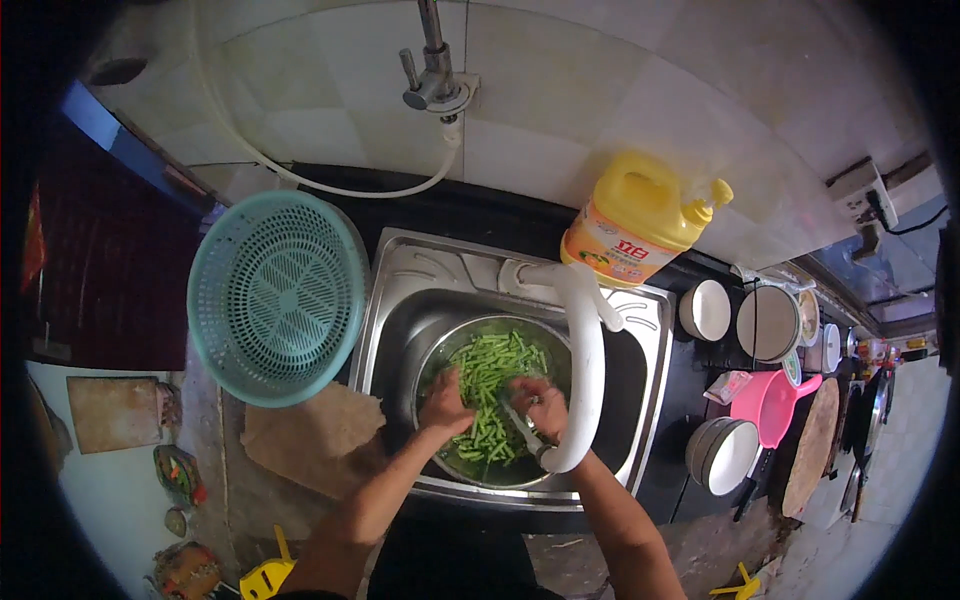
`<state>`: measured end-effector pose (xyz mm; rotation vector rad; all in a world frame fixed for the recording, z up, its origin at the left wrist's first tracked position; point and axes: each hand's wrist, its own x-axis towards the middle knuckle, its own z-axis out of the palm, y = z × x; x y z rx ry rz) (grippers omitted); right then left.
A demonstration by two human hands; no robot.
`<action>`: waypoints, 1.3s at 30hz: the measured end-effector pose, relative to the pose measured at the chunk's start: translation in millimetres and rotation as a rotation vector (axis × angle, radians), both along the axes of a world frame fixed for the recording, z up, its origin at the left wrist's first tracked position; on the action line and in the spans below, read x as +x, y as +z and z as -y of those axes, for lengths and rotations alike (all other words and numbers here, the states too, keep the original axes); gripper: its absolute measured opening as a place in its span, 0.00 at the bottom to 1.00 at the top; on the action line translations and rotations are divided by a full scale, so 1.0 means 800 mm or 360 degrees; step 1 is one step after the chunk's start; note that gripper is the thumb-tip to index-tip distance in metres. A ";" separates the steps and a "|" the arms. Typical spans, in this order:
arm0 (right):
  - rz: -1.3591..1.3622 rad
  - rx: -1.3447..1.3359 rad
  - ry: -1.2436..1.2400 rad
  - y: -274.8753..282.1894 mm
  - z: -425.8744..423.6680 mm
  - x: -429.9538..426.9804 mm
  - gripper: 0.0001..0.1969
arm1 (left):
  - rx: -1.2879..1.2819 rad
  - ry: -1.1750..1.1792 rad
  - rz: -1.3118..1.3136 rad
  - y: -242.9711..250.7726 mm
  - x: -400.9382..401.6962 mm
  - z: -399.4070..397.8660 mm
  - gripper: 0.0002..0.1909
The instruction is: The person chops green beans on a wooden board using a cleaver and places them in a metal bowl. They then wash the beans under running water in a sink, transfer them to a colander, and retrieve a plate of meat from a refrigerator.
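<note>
A round metal basin (424,352) sits in the stainless steel sink (409,300), holding cut green bean pieces (491,367) in water. My left hand (447,405) is in the basin at the beans' left side, thumb spread from the fingers, with the fingertips among the pieces. On the right side, my right hand (541,405) is over the beans, its fingers curled and blurred; whether it grips any is unclear. The white faucet (589,375) arches over the basin's right part and hides some of my right wrist. A stream of water runs from its spout to the beans.
Left of the sink stands a teal plastic colander (289,292), above a brown sheet (315,435). A yellow detergent jug (634,217) with a pump stands behind the faucet. White bowls (731,457), a pink dipper (765,412) and a round board (811,446) line the right counter.
</note>
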<state>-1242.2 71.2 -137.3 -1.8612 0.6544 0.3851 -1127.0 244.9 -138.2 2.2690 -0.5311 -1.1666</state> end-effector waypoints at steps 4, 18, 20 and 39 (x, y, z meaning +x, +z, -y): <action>0.0163 -0.0043 -0.0772 -0.049 0.012 0.021 0.28 | -0.0100 0.0279 0.0322 -0.013 -0.011 0.054 0.45; 0.0088 0.0186 -0.0005 0.037 0.008 -0.034 0.23 | -0.0243 0.0403 -0.0280 0.021 -0.018 -0.009 0.53; -0.0132 0.0253 -0.0170 0.026 0.000 -0.026 0.22 | 0.0078 0.0517 -0.0154 -0.019 -0.050 0.007 0.57; 0.0059 0.0680 -0.1130 0.016 0.000 -0.031 0.23 | 0.0123 -0.0256 0.0661 0.017 -0.007 0.087 0.46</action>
